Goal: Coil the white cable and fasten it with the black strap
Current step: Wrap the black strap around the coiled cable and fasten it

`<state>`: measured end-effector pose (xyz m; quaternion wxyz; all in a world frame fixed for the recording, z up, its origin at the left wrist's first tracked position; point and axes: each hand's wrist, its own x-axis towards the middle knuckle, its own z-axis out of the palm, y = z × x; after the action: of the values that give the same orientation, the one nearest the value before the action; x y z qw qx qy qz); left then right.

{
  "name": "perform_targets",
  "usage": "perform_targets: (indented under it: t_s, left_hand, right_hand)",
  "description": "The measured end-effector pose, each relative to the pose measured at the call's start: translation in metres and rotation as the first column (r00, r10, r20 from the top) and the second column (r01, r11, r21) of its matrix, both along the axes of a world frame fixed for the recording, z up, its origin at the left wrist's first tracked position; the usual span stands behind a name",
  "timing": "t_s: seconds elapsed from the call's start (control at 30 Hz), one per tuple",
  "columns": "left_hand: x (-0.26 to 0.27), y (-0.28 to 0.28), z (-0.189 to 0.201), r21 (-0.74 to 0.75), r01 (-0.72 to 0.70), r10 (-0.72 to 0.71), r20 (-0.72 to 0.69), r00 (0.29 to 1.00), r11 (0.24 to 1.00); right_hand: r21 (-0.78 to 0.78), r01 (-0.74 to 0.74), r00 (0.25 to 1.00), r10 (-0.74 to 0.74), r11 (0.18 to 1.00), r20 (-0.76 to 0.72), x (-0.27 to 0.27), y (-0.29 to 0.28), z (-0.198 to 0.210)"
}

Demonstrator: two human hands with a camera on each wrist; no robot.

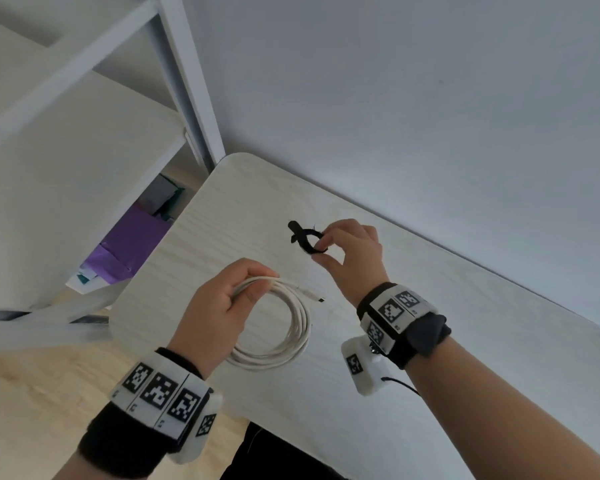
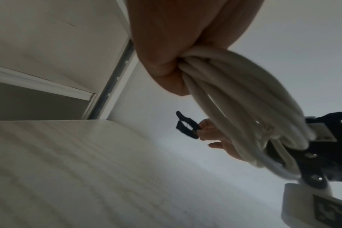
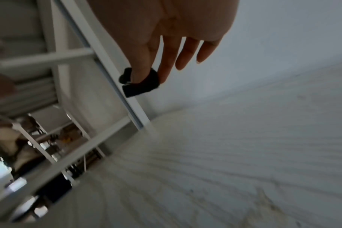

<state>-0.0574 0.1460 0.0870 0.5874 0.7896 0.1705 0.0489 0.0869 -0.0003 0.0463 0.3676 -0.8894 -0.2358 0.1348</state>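
1. The left hand (image 1: 215, 306) grips the coiled cable (image 1: 284, 336) at frame centre; coiling looks done.
2. The right hand (image 1: 352, 252) pinches the looped strap (image 1: 305, 239) just above, apart from the coil.
3. Fastening remains, above the table (image 1: 465, 341).

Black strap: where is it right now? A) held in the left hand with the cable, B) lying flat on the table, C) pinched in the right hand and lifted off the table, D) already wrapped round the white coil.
C: the right hand pinches the looped black strap in the air, apart from the white cable coil, which the left hand grips on its own over the table.
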Motion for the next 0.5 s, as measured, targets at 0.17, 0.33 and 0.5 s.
perform_targets:
  t_s: [0.17,0.33,0.5]
  left_hand:
    - [0.02,-0.021,0.023,-0.085,0.091,-0.085,0.064,0.994,0.992]
    - [0.037,-0.049,0.048,-0.155,0.205,-0.187,0.126,0.974,0.966]
    - [0.049,-0.08,0.077,-0.203,0.314,-0.28,0.181,0.943,0.927]
  right_hand:
    - [0.241,0.141,0.99,-0.129,0.96,-0.064,-0.01,-0.038,0.048]
    - [0.304,0.212,0.977,-0.194,0.929,-0.088,-0.027,-0.08,0.085]
    - [0.324,0.257,0.963,-0.215,0.911,-0.16,-0.043,-0.118,0.115]
